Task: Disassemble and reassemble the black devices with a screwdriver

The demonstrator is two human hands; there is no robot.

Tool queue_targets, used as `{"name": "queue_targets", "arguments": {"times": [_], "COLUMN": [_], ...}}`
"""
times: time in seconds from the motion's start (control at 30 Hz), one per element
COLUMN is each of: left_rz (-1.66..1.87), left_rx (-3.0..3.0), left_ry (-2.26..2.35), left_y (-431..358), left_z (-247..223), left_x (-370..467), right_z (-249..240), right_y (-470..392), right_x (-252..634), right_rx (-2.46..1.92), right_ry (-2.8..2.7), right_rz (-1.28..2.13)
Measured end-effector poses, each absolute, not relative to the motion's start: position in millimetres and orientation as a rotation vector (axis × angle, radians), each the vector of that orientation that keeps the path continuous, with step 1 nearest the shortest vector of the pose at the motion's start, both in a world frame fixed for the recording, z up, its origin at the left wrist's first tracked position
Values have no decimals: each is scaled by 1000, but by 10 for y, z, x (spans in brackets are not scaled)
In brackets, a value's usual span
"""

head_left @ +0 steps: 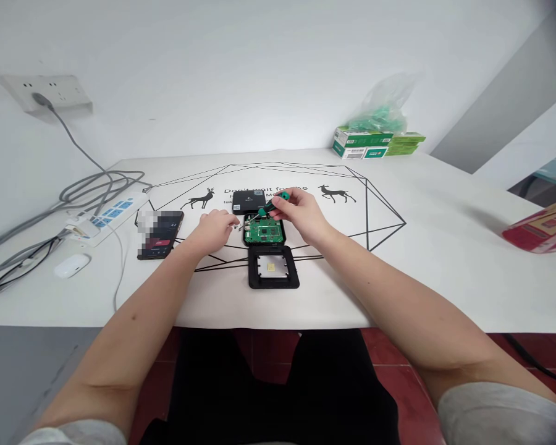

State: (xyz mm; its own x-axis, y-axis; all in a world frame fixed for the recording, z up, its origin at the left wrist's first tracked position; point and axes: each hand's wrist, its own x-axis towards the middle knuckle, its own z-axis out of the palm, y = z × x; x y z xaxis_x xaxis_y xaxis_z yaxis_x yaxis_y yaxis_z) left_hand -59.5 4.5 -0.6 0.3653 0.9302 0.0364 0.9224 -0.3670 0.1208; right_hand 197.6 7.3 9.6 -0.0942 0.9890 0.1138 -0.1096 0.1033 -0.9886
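Observation:
My right hand [301,213] is closed round a green and black screwdriver [274,203], whose thin shaft slants down to the left. Below it lies a green circuit board [264,230] in a black casing. My left hand [216,230] is at the board's left side, fingers bent together near the screwdriver's tip; what they pinch, if anything, is too small to make out. Touching the casing on the near side is a square black cover [273,284] with a silvery plate and a yellowish pad. Behind the board sits a flat black box [247,201] with small labels.
Left of my hands are a phone [161,235], a white power strip [115,216] with grey cables, a white earphone case [71,266] and glasses [23,267]. Green and white boxes [364,142] stand at the back right; a red package [540,228] is far right.

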Motion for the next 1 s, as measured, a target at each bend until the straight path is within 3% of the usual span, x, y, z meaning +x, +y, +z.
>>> {"name": "queue_targets", "arguments": {"times": [0.5, 1.0], "left_rz": [537, 544], "left_rx": [2219, 2081], "left_ry": [1520, 1597], "left_y": [-43, -101], "left_z": [90, 154], "left_x": [-503, -447], "right_z": [221, 169], "right_y": [49, 61], "right_x": [2044, 2034], "right_rx": [-948, -882], "right_ry": [-1181, -1218], "right_rz": [1218, 1164]}}
